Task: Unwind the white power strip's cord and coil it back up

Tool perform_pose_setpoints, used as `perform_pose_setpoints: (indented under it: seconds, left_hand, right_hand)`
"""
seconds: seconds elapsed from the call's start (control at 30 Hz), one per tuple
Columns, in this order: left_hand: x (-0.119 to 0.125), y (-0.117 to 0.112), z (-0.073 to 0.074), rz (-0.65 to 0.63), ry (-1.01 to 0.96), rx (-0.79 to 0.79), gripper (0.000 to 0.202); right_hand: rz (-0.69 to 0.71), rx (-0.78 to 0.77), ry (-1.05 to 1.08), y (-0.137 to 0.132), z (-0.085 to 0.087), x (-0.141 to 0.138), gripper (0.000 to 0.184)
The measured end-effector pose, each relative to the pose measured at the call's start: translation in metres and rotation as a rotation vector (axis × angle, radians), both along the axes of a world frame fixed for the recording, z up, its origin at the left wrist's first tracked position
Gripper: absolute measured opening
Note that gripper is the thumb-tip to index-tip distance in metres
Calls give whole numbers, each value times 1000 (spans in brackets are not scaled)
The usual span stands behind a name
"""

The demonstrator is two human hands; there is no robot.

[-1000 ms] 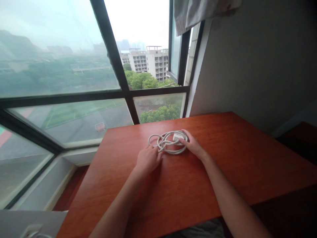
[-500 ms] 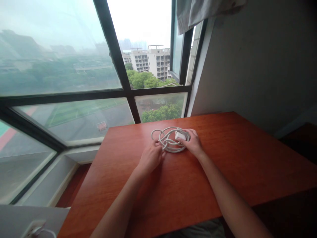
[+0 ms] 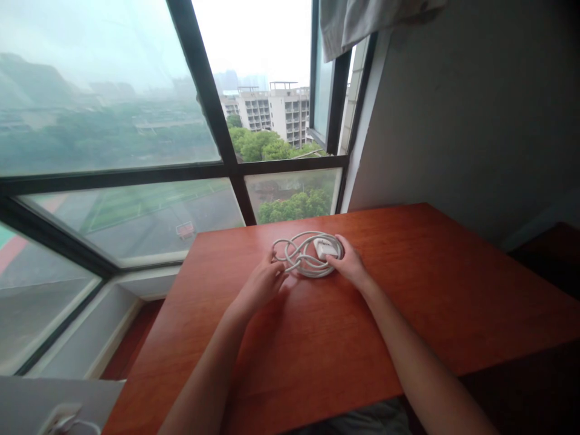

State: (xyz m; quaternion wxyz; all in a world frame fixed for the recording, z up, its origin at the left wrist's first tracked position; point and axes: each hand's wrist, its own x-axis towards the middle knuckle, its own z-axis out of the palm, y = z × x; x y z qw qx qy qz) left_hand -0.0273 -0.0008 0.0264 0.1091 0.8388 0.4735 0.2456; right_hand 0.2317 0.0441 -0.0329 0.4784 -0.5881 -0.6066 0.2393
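A coiled white cable (image 3: 302, 258) with a small white adapter block (image 3: 327, 247) lies on the reddish wooden table (image 3: 408, 302), toward its far edge. My right hand (image 3: 348, 264) rests on the coil's right side, fingers curled round the block. My left hand (image 3: 261, 283) is at the coil's left side, its fingertips pinching a loop of the cable. Both forearms stretch across the table from the near edge.
Behind the table stands a large window with dark frames (image 3: 235, 175), one pane open. A grey wall (image 3: 466, 115) runs along the right, with cloth (image 3: 357, 21) hanging at the top. A white socket with a cord (image 3: 63, 420) sits at the lower left.
The coil and both hands have shifted slightly away from me. My left hand has moved left along the coil and now pinches a loop at its left edge.
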Motion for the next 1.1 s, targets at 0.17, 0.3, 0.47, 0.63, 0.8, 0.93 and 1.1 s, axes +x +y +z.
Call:
perform_pose_setpoints:
  seconds: [0.17, 0.3, 0.47, 0.63, 0.8, 0.93, 1.1]
  left_hand:
    - [-2, 1, 3, 124, 14, -100, 10]
    - [-8, 3, -1, 27, -16, -94, 5]
    - [-19, 8, 3, -91, -8, -6, 11]
    - [-17, 8, 5, -145, 135, 79, 14]
    - [-7, 7, -3, -122, 185, 200, 24]
    - [-1, 7, -5, -6, 219, 247, 18]
    - [3, 4, 1, 297, 327, 306, 16]
  right_hand:
    - [50, 77, 59, -2, 1, -6, 67]
    - [152, 160, 45, -4, 5, -5, 70]
    - [222, 195, 38, -5, 7, -2, 74]
    - [257, 234, 3, -7, 11, -4, 77]
    - [288, 227, 7, -9, 12, -2, 81]
    - [260, 172, 82, -8, 8, 0, 77]
    - [223, 169, 137, -5, 4, -3, 76]
